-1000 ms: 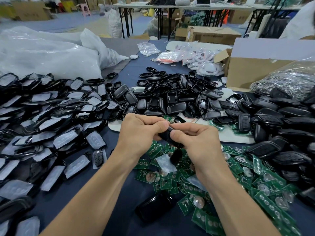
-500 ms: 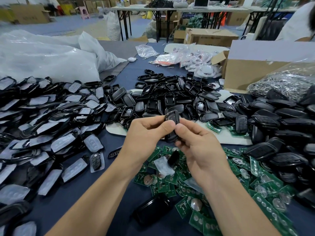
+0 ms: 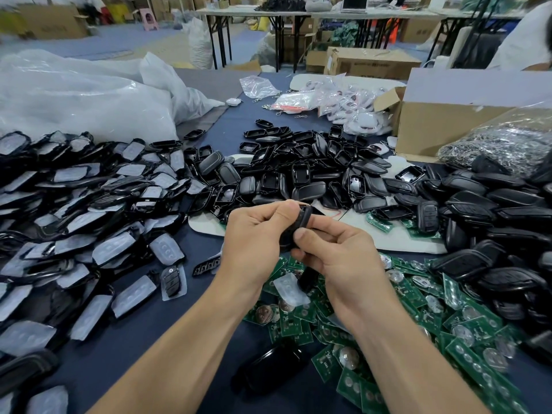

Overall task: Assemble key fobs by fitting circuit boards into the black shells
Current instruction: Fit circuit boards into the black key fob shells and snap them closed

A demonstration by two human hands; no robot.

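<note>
Here, in the head view, both hands meet above the near middle of the worktop, over a heap of green circuit boards. The left hand curls its fingers round 1 black shell, held on edge with its upper end showing above the knuckles. The right hand grips the same shell from the other side, thumb tip pressed flat against its lower part and the other fingers curled beneath. Neither hand is free.

Whether a board sits inside the shell cannot be told, since the fingers hide its inner face. Judged from the 2-handed squeeze, the step in hand is seating or snapping shut 1 fob, not picking a new part. The next move would call for even thumb pressure along the seam until the parts meet. After that would come a release onto a finished heap and a reach for a fresh board.

A small dark piece shows just below the right hand; what it is cannot be told. Beyond the hands lie heaped open shells, with film-backed shells to the left and closed dark shells to the right. 1 glossy shell lies alone on the worktop between the forearms.
</note>
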